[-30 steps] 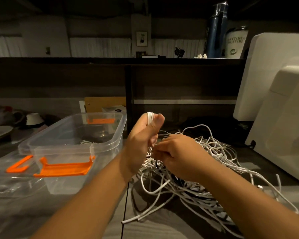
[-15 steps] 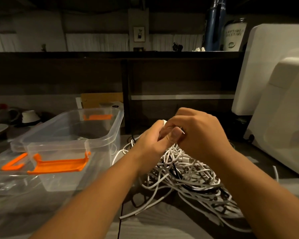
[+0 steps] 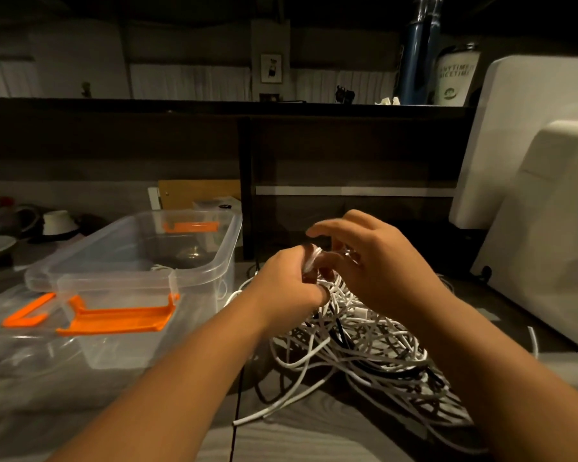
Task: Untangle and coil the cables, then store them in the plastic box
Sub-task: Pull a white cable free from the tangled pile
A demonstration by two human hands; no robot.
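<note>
White and black cables [image 3: 364,345] lie in a loose, tangled heap on the grey wood-grain table [image 3: 314,438], directly below both hands and just right of the clear plastic box [image 3: 114,345].

Left hand [image 3: 284,288]: fingers curled round a small coil of white cable [image 3: 312,260], gripped above the far left part of the heap. The loops stand out above the fist.

Right hand [image 3: 384,265]: held just beside the coil on its right. The index finger stretches out over the coil and the other fingers bend toward it. Blur hides whether these fingers pinch a strand, so its grip cannot be told.

Box: open and upright on the table. An orange latch [image 3: 121,320] hangs at its near end and a second orange latch [image 3: 191,226] sits at its far end. A short length of white cable [image 3: 162,269] shows on its floor.

Clear lid [image 3: 20,355] with an orange clip [image 3: 27,315]: lies flat on the table beside the box, on its left. Whether the two touch cannot be told.

White moulded appliance [image 3: 548,211]: stands at the right edge of the table, apart from the heap.

Dark shelf [image 3: 214,106] behind the table: carries a tall blue bottle [image 3: 417,51] and, just beside it, a white lettered tumbler [image 3: 457,78].
</note>
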